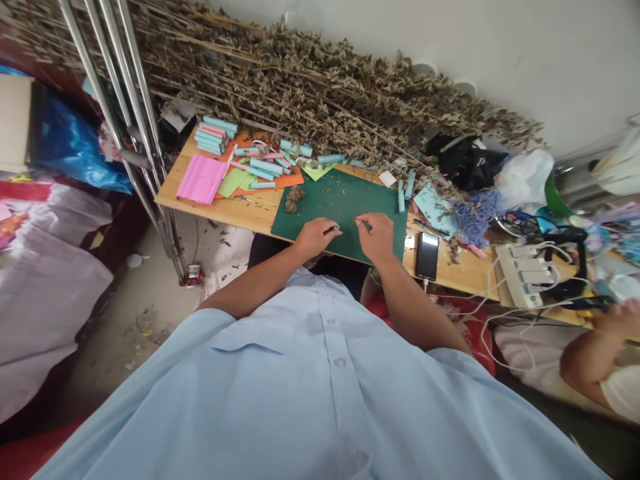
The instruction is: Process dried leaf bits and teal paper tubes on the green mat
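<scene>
My left hand (316, 239) is closed above the near edge of a green mat (320, 193), its fingers curled around a small roll (336, 228) with a pale end, mostly hidden in the grip. A short way to the right, my right hand (377, 238) pinches thumb and forefinger together; a tiny dark bit seems to be at the tips, too small to name. The hands are apart. On the mat's left part sits a clump of dried leaves (294, 198), with crumbs scattered behind the hands. Two blue paper rolls (401, 196) stand at the mat's right edge.
Blue and pink paper rolls (263, 167) and pink sheets (201, 179) lie left on the wooden table. Dried stalks (300, 80) line the back. Rightward are a phone (427, 255), purple string (477, 213) and a power strip (524, 275). Metal crutches (125, 100) lean left; another person's arm (595, 353) shows right.
</scene>
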`<state>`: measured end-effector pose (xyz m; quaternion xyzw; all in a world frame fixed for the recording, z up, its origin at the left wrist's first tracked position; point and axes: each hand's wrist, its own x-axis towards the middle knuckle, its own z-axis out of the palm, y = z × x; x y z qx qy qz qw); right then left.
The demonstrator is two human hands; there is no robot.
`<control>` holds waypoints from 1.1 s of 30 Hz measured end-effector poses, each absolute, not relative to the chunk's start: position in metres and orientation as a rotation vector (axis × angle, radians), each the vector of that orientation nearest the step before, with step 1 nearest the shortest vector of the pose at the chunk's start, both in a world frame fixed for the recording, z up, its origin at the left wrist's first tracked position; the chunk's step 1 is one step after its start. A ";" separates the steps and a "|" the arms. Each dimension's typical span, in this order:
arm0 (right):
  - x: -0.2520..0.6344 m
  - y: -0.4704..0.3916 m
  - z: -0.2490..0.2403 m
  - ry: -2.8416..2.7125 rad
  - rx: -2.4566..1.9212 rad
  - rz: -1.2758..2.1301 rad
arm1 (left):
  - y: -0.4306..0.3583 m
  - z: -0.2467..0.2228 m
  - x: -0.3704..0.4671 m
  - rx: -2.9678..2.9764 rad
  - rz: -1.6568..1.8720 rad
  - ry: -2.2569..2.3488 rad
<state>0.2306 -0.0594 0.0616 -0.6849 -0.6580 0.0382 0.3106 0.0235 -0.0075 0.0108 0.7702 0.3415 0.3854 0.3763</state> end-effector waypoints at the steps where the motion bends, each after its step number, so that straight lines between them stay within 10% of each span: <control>1: 0.222 -0.062 0.067 -1.727 -1.755 0.156 | -0.007 0.010 0.023 1.969 0.990 0.865; 33: 0.189 -0.065 0.092 -1.833 -1.830 0.444 | -0.013 0.008 0.022 2.041 1.073 0.714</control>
